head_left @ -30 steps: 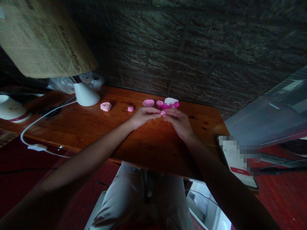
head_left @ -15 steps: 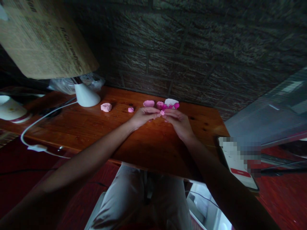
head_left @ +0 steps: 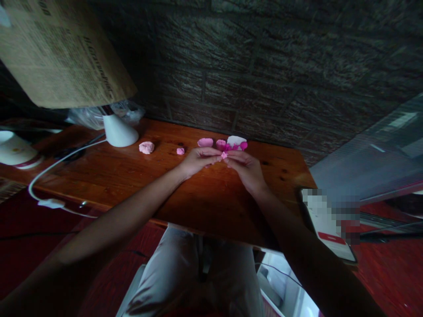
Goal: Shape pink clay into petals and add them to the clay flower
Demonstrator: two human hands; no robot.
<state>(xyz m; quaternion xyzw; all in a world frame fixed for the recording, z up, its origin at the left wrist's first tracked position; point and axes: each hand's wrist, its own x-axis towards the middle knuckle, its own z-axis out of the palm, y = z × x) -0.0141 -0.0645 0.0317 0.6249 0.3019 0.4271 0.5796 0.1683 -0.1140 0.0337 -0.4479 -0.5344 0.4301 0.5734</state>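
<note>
Between the fingertips of both hands is a small piece of pink modelling clay [head_left: 224, 155]. My left hand [head_left: 198, 160] pinches it from the left, and my right hand [head_left: 245, 165] pinches it from the right. Just behind the hands sit a flat pink clay disc [head_left: 205, 142], a smaller pink clay piece [head_left: 220, 144] and a white clay piece [head_left: 236, 140] with magenta clay bits [head_left: 243, 145] in front of it. To the left lie a small pink clay lump [head_left: 180, 151] and a larger pale pink lump [head_left: 146, 147].
A lamp [head_left: 119, 132] with a newsprint shade stands at the back left of the wooden table [head_left: 211, 202], its white cord [head_left: 42, 169] hanging over the front edge. A paper cup [head_left: 15, 149] is far left. A phone [head_left: 325, 224] lies at the right edge; a brick wall [head_left: 211, 79] rises behind.
The pink clay between my fingertips has turned slightly and shows a more pointed outline. Both hands stay in nearly the same place.
</note>
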